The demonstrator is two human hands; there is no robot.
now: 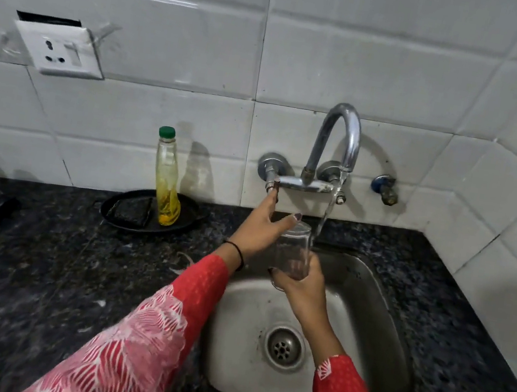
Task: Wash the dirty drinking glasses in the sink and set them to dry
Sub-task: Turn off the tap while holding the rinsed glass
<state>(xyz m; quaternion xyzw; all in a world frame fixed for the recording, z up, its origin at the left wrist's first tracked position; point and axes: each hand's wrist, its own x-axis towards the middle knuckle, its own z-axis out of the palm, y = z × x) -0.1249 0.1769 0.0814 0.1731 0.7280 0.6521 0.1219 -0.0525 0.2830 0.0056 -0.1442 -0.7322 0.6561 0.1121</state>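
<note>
Rinsing a clear cylindrical drinking glass (293,248), likely slippery, fragile: right hand (301,288) grips its base; left hand (261,230), fingers straight, touches chrome tap handle (273,187).

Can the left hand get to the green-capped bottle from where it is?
Probably yes. The left hand holds nothing, its fingers only touching the tap handle, and the bottle stands upright to its left with nothing between.
</note>
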